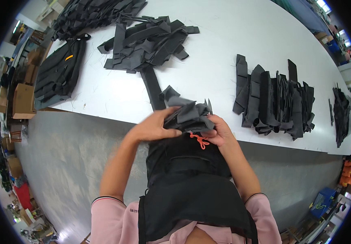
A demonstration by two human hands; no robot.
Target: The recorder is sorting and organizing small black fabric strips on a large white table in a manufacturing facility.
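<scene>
Apparently you're midway, left hand (151,127) and right hand (223,131) pinching a dark-grey fabric-strip bundle (189,116), a tangled charcoal strip pile (151,46) remaining beyond your grip, a lined-up dark strip row (267,101) rightward.

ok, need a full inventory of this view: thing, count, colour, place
Fabric bundle: 1, dark grey, between both grips
Pointed metal tips: one pair, silvery, by the right grip
Cord: 1, orange, below the bundle
Table: 1, white, ahead
Fabric heap: 1, dark grey, table's far left
Loose strip pile: 1, dark grey, left of centre; strips uncountable
Bag: 1, black, table's left edge
Strip row: 1, dark grey, table's right
Dark pile: 1, black, table's far right
Crate: 1, blue, floor, lower right
Cardboard boxes: several, brown, far left
Floor: grey
Apron: 1, black, worn
Shirt: 1, pink, worn
Left grip: 1, bare, bundle's left
Right grip: 1, bare, bundle's right
</scene>
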